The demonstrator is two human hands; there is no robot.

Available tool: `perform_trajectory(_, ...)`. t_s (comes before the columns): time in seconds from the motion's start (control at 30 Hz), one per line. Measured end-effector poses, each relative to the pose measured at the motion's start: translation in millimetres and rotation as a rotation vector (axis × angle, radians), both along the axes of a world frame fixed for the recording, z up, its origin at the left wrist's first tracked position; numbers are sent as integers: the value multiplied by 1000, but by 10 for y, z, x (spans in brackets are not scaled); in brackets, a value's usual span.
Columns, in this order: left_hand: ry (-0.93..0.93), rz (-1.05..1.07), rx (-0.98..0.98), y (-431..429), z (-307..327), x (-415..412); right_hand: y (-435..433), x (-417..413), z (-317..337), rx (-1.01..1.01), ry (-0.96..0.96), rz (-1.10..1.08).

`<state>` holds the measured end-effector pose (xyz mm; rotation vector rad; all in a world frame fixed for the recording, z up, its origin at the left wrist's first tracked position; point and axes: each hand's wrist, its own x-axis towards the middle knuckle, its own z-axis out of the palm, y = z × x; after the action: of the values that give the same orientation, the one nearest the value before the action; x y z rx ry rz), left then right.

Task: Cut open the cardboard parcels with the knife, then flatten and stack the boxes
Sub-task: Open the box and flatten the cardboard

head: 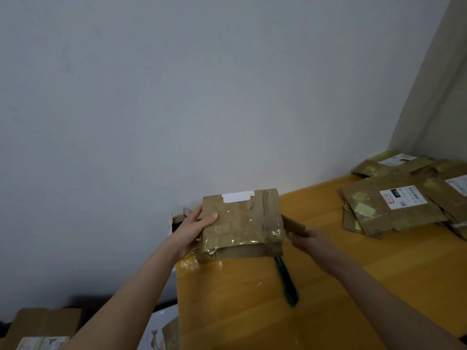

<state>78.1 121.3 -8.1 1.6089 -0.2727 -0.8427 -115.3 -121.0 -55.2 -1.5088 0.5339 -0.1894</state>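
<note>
I hold a brown cardboard box with clear tape and a white label above the far left corner of the wooden table. My left hand grips its left edge, thumb on the front face. My right hand pinches a side flap on the right. The green and black knife lies on the table just below the box, touched by neither hand. A stack of flattened boxes with shipping labels lies at the far right of the table.
A grey wall stands close behind the table. More flattened cardboard lies in the back right corner. On the floor at lower left sit a closed cardboard parcel and a white bag beside the table edge.
</note>
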Motion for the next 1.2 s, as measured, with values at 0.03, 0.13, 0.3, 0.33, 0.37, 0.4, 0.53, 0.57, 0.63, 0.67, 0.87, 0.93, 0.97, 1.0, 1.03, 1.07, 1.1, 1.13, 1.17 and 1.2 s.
perform_trajectory(0.03, -11, 8, -39, 21, -55, 1, -2, -26, 16, -32, 20, 84)
perform_trajectory(0.13, -118, 4, -29, 45, -99, -49, -29, -73, 49, 4, 92, 276)
perform_trajectory(0.3, -289, -81, 15, -24, -124, -206, -17, -2, 9, 96, 94, 30)
perform_trajectory(0.33, -331, -74, 40, -32, -142, -222, 3, 8, 5, 75, 76, 30)
perform_trajectory(0.37, -392, -63, 72, -38, -167, -230, 19, 9, 6, 85, 56, 39)
perform_trajectory(0.4, -461, -50, 102, -39, -189, -232, 35, 13, 3, 107, 38, 43)
perform_trajectory(0.53, -812, -68, 149, -33, -215, -288, 18, 16, -48, 285, 66, -9)
perform_trajectory(0.57, -949, -88, 171, -28, -203, -313, 0, 14, -47, 347, 87, -25)
perform_trajectory(0.63, -1223, -151, 179, -13, -153, -359, -38, 18, -35, 392, 156, -18)
perform_trajectory(0.67, -1357, -201, 160, -8, -134, -382, -56, 20, -17, 373, 194, -5)
perform_trajectory(0.87, -1672, -406, 214, -25, -75, -480, 79, 105, 117, 23, 431, 49)
perform_trajectory(0.93, -1643, -431, 240, -25, -96, -484, 127, 156, 85, -66, 414, -11)
perform_trajectory(0.97, -1625, -429, 244, -17, -111, -477, 135, 182, 60, -112, 399, -42)
perform_trajectory(1.0, -1616, -424, 244, -4, -128, -464, 148, 198, 52, -165, 385, -75)
perform_trajectory(1.03, -1615, -421, 244, 12, -147, -454, 156, 202, 62, -234, 380, -92)
perform_trajectory(1.07, -1617, -423, 243, 25, -162, -447, 168, 199, 99, -311, 365, -88)
perform_trajectory(1.1, -1617, -423, 246, 34, -170, -443, 173, 201, 126, -388, 346, -65)
perform_trajectory(1.13, -1611, -419, 250, 41, -178, -445, 180, 199, 146, -458, 326, -43)
perform_trajectory(1.17, -1606, -407, 246, 47, -187, -447, 164, 199, 155, -489, 306, -33)
perform_trajectory(1.2, -1597, -395, 238, 56, -198, -447, 128, 202, 159, -481, 274, -61)
